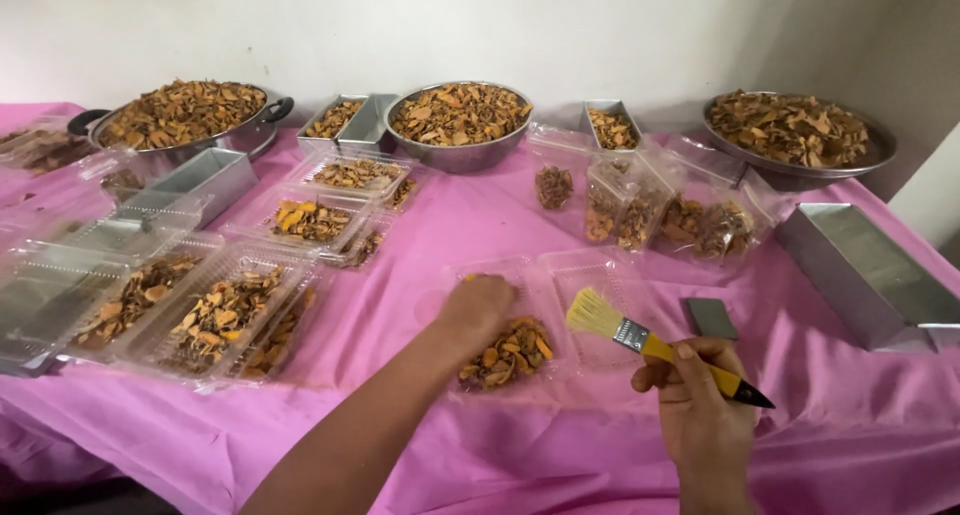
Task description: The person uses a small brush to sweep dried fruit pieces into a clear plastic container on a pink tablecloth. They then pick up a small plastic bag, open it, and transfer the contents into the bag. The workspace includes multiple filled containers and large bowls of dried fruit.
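A pink tablecloth (560,445) covers a long table set against a white wall; its left and right ends are cut off by the frame. Along the far edge stand a handled metal pan (180,125), a round steel bowl (458,125) and a wide steel platter (798,133), each heaped with dried orange-brown slices. At the right edge lies an empty rectangular metal tin (868,273), partly out of view. Toward the left edge, clear plastic clamshell boxes (215,315) hold more slices; the stacked, see-through lids make it hard to count them. Near the front edge at the middle lies an open clear clamshell container (535,320) with a small pile of dried slices (508,353) in one half. The left hand (478,307) rests curled, knuckles up, on that container at the pile; its fingertips are hidden, so what it grips cannot be told. The right hand (700,415) is closed around a yellow-handled brush (650,345), its pale bristles over the empty half. A small grey lid (711,317) lies just beside the brush.
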